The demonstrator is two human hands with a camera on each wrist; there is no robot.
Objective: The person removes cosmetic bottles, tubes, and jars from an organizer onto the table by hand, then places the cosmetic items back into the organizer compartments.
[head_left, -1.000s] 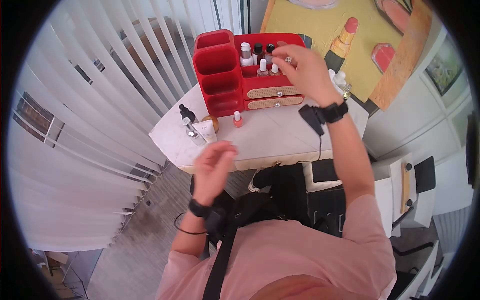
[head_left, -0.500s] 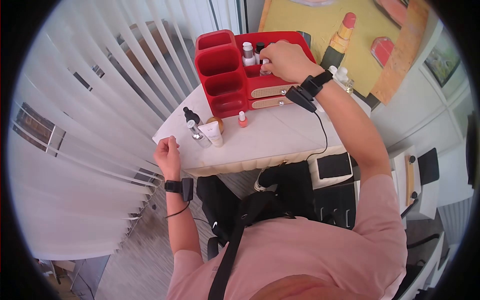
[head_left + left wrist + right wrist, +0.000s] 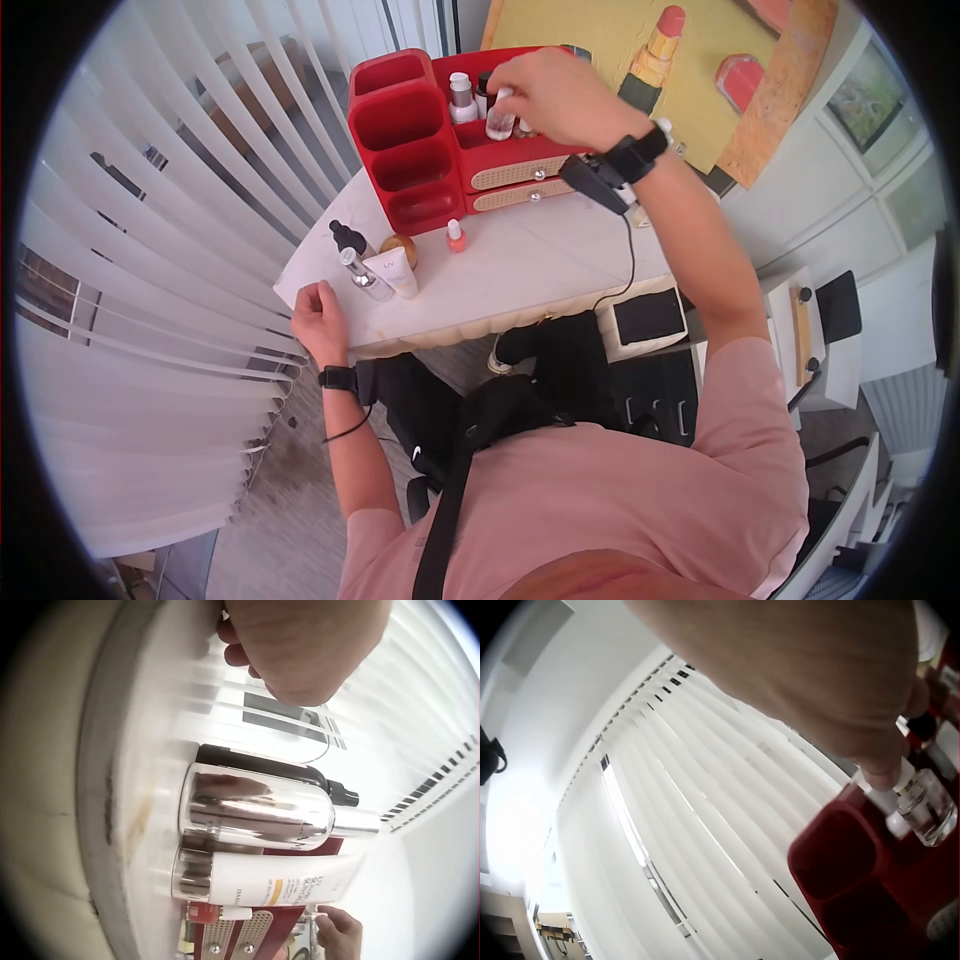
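My right hand [image 3: 570,100] pinches a small clear nail polish bottle [image 3: 499,125] by its white cap. In the right wrist view the clear bottle [image 3: 930,810] hangs tilted from the fingertips, over the red cosmetics organizer [image 3: 452,172]. My left hand [image 3: 320,322] rests at the front left edge of the table [image 3: 500,265] with loosely curled fingers and nothing in them. Closest to it are a silver bottle [image 3: 259,806], a white sunscreen tube [image 3: 281,879] and a black bottle [image 3: 262,765]. A coral nail polish bottle [image 3: 456,240] stands before the organizer.
A white pump bottle [image 3: 462,100] stands in the organizer near other bottles. Two drawers with woven fronts [image 3: 515,173] sit low in it. A round amber item [image 3: 404,247] lies behind the tube. Vertical blinds [image 3: 200,250] hang at the left; a cosmetics picture [image 3: 590,35] leans behind.
My left hand has gone left to the table's edge. My right hand has taken hold of the clear nail polish bottle in the organizer's front row and raised it.
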